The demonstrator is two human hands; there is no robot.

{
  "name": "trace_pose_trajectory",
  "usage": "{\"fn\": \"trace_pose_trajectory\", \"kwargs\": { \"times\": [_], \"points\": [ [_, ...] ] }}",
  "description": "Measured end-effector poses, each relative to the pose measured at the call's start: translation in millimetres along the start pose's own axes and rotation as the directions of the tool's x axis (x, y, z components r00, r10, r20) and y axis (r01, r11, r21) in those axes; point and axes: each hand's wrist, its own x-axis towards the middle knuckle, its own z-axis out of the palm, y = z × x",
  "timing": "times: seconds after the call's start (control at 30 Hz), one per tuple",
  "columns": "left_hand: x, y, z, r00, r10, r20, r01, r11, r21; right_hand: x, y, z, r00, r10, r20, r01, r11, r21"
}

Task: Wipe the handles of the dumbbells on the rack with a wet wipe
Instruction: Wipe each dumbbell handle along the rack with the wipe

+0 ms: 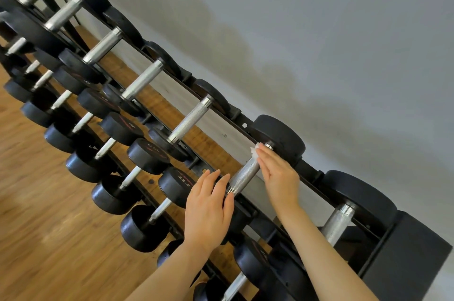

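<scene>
Grip first: the right hand [278, 175] lies with straight fingers along the far end of a dumbbell handle [244, 176] on the top row of the rack [242, 120], pressing a small white wet wipe [255, 149] against the metal just beside the far weight head [280, 138]. Nothing is curled round the wipe — it is only pinned by flat fingers. The left hand [208, 207] rests open, fingers relaxed, on the near head of the same dumbbell, steadying it.

Judging from that, the main risk is the wipe slipping out from under the flat fingers and dropping through the rack to the lower rows or the wooden floor [36, 202]. Only a scrap of wipe shows, so it may cover one side of the handle and miss the underside. A hard push could also roll the dumbbell in its cradle.

The handle is bright silver with a rough crosshatched texture — likely to snag or shred a thin wipe.
</scene>
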Motion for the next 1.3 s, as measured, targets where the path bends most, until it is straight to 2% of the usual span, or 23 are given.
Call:
{"fn": "trace_pose_trajectory", "kwargs": {
  "times": [0.1, 0.2, 0.3, 0.4, 0.47, 0.6, 0.77, 0.93, 1.03, 1.1, 1.2, 1.27, 1.3],
  "points": [
    [0, 0, 0, 1.0, 0.005, -0.001, -0.005, 1.0, 0.002, 1, -5, 5, 0.997, 0.069, 0.018, -0.07, 0.996, 0.06],
    [0, -1, 0, 1.0, 0.013, -0.007, -0.013, 1.0, 0.002, -6, -5, 8, 0.995, -0.011, 0.096, 0.006, 0.999, 0.052],
    [-1, -1, 1, 1.0, 0.014, -0.01, -0.014, 1.0, 0.002, 1, -2, 2, 0.998, -0.058, 0.04, 0.058, 0.998, -0.004],
    [0, -1, 0, 1.0, 0.012, -0.006, -0.012, 1.0, 0.003, 7, -1, 2, 1.0, 0.026, -0.007, -0.026, 0.999, -0.036],
    [0, -1, 1, 1.0, 0.013, -0.006, -0.013, 1.0, 0.0, 5, -4, 6, 0.999, 0.023, 0.026, -0.022, 1.0, -0.014],
    [-1, -2, 2, 1.0, 0.012, -0.004, -0.012, 1.0, -0.004, 8, -3, -1, 0.986, -0.108, 0.126, 0.111, 0.994, -0.018],
    [0, -3, 1, 1.0, 0.008, 0.015, -0.008, 1.0, -0.002, 15, 2, -5, 0.995, -0.013, 0.1, 0.017, 0.999, -0.039],
    [0, -3, 1, 1.0, 0.016, 0.017, -0.016, 1.0, -0.001, 19, 5, -11, 0.978, -0.124, 0.166, 0.128, 0.992, -0.011],
    [1, -2, 1, 1.0, 0.012, 0.022, -0.012, 1.0, 0.0, 22, 6, -12, 0.992, -0.023, 0.126, 0.024, 1.0, -0.003],
    [0, -3, 1, 1.0, 0.008, 0.029, -0.008, 1.0, 0.006, 16, -2, -7, 0.989, 0.017, 0.146, -0.025, 0.998, 0.052],
    [-1, -3, 0, 0.999, 0.015, 0.029, -0.016, 1.0, 0.014, 7, -10, -4, 0.955, -0.094, 0.28, 0.077, 0.995, 0.07],
    [-1, -1, -1, 1.0, 0.01, 0.023, -0.01, 1.0, 0.017, 11, -6, -9, 0.953, -0.117, 0.281, 0.105, 0.993, 0.058],
    [0, -1, -1, 1.0, 0.004, 0.027, -0.004, 1.0, 0.018, 15, -4, -12, 0.964, -0.081, 0.253, 0.068, 0.996, 0.058]
  ]
}}
